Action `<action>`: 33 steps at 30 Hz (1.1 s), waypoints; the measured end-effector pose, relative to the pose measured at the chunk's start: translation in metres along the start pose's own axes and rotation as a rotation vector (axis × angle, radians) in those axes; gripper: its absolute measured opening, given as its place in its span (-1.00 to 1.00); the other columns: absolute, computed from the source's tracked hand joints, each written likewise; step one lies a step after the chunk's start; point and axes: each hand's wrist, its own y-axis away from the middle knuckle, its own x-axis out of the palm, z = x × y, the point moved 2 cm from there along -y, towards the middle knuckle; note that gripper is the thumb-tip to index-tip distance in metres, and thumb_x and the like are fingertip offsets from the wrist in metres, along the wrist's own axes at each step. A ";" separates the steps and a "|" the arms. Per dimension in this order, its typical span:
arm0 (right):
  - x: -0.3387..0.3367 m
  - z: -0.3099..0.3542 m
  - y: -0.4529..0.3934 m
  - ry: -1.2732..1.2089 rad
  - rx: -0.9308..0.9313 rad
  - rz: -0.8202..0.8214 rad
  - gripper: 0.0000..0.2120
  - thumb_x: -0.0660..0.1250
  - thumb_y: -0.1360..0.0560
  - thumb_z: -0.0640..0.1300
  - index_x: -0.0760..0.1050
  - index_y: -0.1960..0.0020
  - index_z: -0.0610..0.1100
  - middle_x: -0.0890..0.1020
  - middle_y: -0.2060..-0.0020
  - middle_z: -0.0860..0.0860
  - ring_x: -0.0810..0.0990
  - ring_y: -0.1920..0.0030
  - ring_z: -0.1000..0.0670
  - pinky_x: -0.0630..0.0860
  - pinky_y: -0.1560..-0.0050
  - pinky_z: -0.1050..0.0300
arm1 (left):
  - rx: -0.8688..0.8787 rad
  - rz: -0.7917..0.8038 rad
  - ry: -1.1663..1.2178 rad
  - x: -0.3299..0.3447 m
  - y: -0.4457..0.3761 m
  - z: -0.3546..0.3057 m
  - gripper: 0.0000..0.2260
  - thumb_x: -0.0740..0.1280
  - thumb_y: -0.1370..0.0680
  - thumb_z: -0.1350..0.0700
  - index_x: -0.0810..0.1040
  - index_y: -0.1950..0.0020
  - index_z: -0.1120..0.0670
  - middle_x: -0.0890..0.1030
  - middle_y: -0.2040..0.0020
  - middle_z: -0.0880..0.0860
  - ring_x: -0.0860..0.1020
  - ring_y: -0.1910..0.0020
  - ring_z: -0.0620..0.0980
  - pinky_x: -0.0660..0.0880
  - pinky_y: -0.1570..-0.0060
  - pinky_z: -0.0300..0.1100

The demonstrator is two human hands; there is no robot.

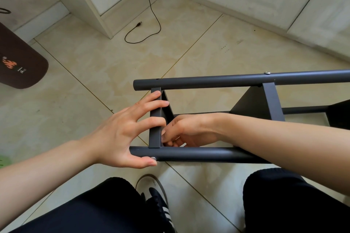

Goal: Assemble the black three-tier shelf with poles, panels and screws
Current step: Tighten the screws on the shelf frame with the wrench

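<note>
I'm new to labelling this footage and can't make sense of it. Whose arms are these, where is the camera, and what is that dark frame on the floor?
The camera sits on a person's head, looking down at their own arms and knees. On the tiled floor lies a part-built black shelf on its side. The left hand steadies the end panel, thumb beside a screw in the near pole. The right hand reaches inside behind that panel; what it holds is hidden. The far pole lies beyond.

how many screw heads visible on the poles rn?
2: one screw head on the far pole, right of centre; another on the near pole at the left thumb. Others may be hidden by the hands.
</note>
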 end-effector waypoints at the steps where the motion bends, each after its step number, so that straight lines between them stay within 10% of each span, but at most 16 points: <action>1: 0.000 0.000 0.000 0.022 0.008 -0.013 -0.78 0.26 -0.58 -0.21 0.53 0.23 -0.12 0.49 0.35 0.00 0.44 0.33 0.07 0.39 0.18 0.21 | 0.001 0.000 -0.001 0.000 0.000 0.000 -0.41 0.42 -0.39 -0.30 0.43 -0.30 -0.03 0.27 -0.56 0.06 0.07 -0.62 0.10 0.30 -0.36 -0.04; 33: 0.002 0.002 0.000 0.001 0.004 0.037 -0.81 0.24 -0.52 -0.18 0.46 0.28 -0.11 0.48 0.36 0.01 0.42 0.35 0.07 0.40 0.25 0.24 | -0.024 -0.005 -0.002 0.000 0.001 0.000 -0.37 0.42 -0.39 -0.29 0.47 -0.35 0.02 0.26 -0.57 0.03 0.07 -0.63 0.08 0.31 -0.38 0.00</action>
